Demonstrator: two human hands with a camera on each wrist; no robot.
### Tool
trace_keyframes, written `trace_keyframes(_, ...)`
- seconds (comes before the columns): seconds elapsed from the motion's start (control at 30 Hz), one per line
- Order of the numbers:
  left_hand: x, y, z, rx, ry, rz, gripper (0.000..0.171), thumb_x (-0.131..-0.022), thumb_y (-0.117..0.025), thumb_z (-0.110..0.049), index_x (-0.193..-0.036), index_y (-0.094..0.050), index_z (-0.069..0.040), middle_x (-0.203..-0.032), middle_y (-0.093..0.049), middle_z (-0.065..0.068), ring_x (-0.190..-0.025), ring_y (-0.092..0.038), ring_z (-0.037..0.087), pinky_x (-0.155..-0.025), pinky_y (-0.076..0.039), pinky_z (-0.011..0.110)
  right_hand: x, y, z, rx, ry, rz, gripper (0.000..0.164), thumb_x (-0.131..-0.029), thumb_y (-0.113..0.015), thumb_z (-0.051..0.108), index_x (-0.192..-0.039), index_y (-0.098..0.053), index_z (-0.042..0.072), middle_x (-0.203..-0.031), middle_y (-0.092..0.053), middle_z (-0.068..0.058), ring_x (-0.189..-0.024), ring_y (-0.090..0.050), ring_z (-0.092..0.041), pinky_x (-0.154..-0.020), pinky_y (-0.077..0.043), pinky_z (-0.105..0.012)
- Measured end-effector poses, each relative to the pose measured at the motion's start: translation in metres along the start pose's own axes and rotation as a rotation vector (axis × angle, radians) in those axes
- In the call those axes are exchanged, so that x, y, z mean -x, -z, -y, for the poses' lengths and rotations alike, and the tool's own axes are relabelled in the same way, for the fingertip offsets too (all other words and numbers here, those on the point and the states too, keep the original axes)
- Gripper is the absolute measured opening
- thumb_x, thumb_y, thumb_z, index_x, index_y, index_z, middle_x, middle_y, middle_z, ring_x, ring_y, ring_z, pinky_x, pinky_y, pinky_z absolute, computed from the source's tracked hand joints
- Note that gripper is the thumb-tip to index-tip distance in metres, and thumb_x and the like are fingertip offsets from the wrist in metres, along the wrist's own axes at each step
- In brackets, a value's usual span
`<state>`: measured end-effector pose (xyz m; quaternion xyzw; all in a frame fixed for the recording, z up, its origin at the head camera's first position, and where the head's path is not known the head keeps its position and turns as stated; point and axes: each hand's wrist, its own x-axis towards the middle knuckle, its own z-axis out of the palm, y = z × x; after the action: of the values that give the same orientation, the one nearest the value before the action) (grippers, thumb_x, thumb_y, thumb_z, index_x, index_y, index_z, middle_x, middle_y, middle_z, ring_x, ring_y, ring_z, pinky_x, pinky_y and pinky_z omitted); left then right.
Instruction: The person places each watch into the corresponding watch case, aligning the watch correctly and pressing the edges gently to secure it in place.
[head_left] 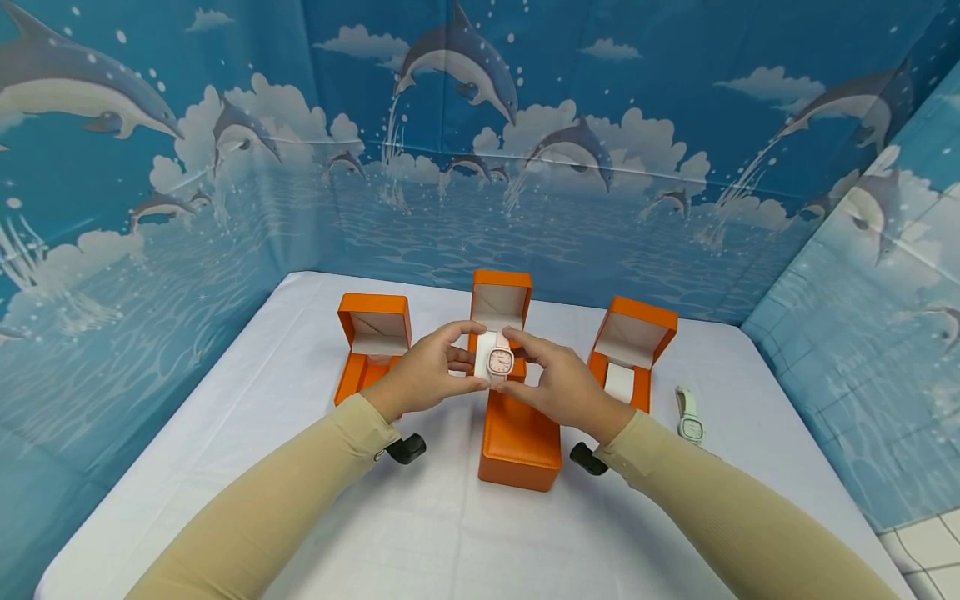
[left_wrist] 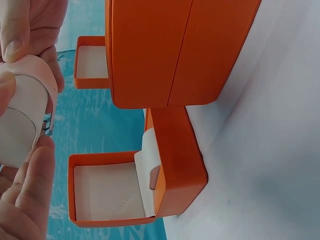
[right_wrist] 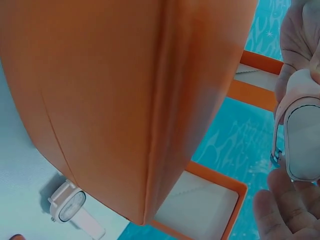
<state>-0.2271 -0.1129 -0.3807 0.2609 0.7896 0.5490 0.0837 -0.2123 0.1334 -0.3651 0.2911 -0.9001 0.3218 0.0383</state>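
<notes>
In the head view a watch (head_left: pixel 500 361) with a pink strap and squarish face is wrapped round a white cushion (head_left: pixel 483 354). My left hand (head_left: pixel 431 367) pinches the cushion's left end between thumb and fingers. From the other side, my right hand (head_left: pixel 558 375) grips the watch and cushion by their right end. Both wrist views show the strap encircling the cushion, with a metal buckle (right_wrist: pixel 275 157) on it. Just behind the hands stands an open orange box (head_left: pixel 501 287), its lower part mostly hidden by them.
Nearer me lies a closed orange box (head_left: pixel 520 442). Open orange boxes stand at the left (head_left: pixel 375 312) and right (head_left: pixel 645 321); the right one holds a white cushion (head_left: pixel 619 382). A pale green watch (head_left: pixel 690 425) lies on the white table (head_left: pixel 450 542) at right.
</notes>
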Motion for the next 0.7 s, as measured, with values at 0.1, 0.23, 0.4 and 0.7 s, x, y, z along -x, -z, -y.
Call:
trace_keyframes(0.1, 0.0001, -0.0003, 0.0001, 0.003, 0.001, -0.005, 0.078, -0.091, -0.084, -0.012, -0.156, -0.043, -0.016, -0.138, -0.061, 0.009, -0.112, -0.073, 0.02, -0.089, -0.064, 0.032, -0.0006, 0.0009, 0.0001, 0.0, 0.012, 0.002, 0.081, -0.091, -0.085, 0.027, -0.159, -0.046, 0.009, -0.144, -0.065, -0.01, -0.12, -0.069, -0.027, -0.106, -0.057, -0.05)
trace_keyframes(0.23, 0.0005, -0.0005, -0.0012, 0.008, -0.002, -0.014, 0.077, -0.09, -0.084, -0.01, -0.156, -0.044, -0.015, -0.136, -0.062, 0.009, -0.113, -0.073, 0.021, -0.089, -0.064, 0.033, -0.0015, 0.0016, 0.0005, 0.004, 0.012, 0.005, 0.081, -0.092, -0.085, 0.028, -0.16, -0.045, 0.009, -0.145, -0.065, -0.008, -0.12, -0.068, -0.029, -0.104, -0.058, -0.049)
trace_keyframes(0.4, 0.0004, -0.0006, -0.0019, 0.003, -0.002, -0.023, 0.078, -0.09, -0.085, -0.011, -0.156, -0.044, -0.012, -0.133, -0.064, 0.01, -0.113, -0.073, 0.022, -0.089, -0.064, 0.033, -0.0023, 0.0014, 0.0013, -0.004, -0.007, 0.012, 0.082, -0.092, -0.084, 0.031, -0.161, -0.043, 0.011, -0.143, -0.065, -0.007, -0.12, -0.068, -0.032, -0.102, -0.059, -0.048)
trace_keyframes(0.7, 0.0006, -0.0005, -0.0022, -0.009, 0.0, -0.033, 0.078, -0.089, -0.086, -0.012, -0.155, -0.045, -0.012, -0.137, -0.062, 0.009, -0.113, -0.073, 0.022, -0.089, -0.064, 0.033, -0.004, 0.0009, 0.0026, -0.002, -0.023, 0.022, 0.081, -0.094, -0.083, 0.033, -0.161, -0.043, 0.012, -0.143, -0.065, -0.009, -0.121, -0.068, -0.034, -0.097, -0.061, -0.047)
